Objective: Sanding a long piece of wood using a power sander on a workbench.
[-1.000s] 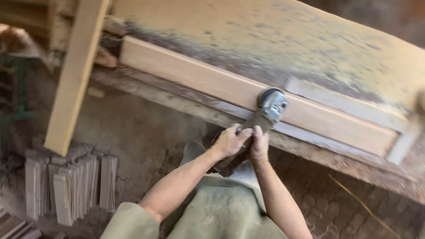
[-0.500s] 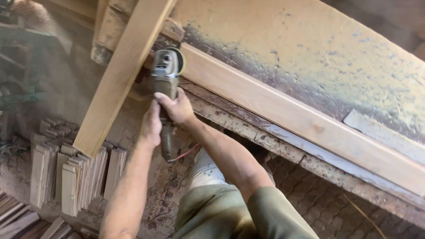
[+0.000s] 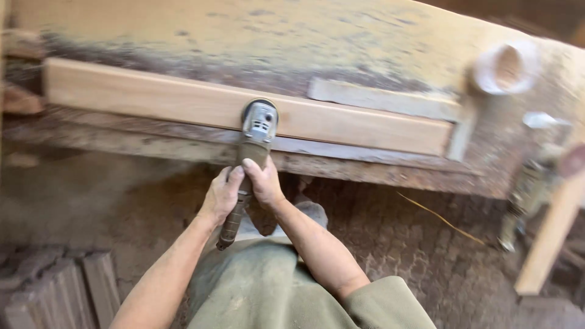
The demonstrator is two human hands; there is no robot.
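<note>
Both my hands grip the body of a grey angle grinder (image 3: 256, 137). My left hand (image 3: 222, 196) is lower on the handle, and my right hand (image 3: 263, 183) is just above it. The grinder's head rests on a long pale wooden board (image 3: 152, 97), near the board's middle and at its near edge. That board lies lengthwise on a dusty wooden workbench (image 3: 256, 36).
A short flat wood strip (image 3: 384, 100) lies behind the board's right end. A pale round cup-like object (image 3: 503, 68) stands at the bench's right. A wooden plank (image 3: 551, 234) leans at the right edge. Stacked wood pieces (image 3: 61, 286) sit on the dirt floor at lower left.
The grinder was at the board's left end half a second ago and is now near its middle. My view has swung right, showing the bench's right end.
</note>
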